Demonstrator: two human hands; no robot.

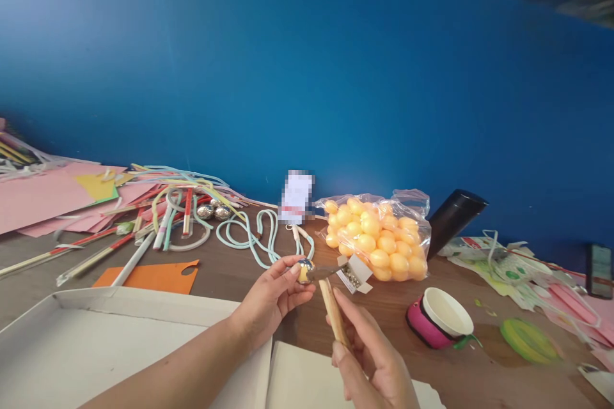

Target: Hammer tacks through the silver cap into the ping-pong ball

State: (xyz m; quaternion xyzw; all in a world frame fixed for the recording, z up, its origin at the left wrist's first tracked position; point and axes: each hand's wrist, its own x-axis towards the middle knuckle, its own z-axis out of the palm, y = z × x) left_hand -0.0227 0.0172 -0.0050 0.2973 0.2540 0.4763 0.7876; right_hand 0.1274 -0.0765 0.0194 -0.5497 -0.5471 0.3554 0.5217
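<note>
My left hand pinches a shiny silver ball between thumb and fingertips, with warm reflections on its surface. My right hand grips a light wooden stick, which tilts up toward the ball. A dark, thin shape between the stick's top and the ball is too blurred to make out. Just behind the stick's upper end lies a small open white box with tiny metallic pieces inside. More silver balls sit at the back left, among cords and sticks.
A clear bag of orange balls leans near the blue wall, beside a black cylinder. A cup in a pink sleeve stands right. Front left is a white tray. Light-blue cord, papers and a phone lie around.
</note>
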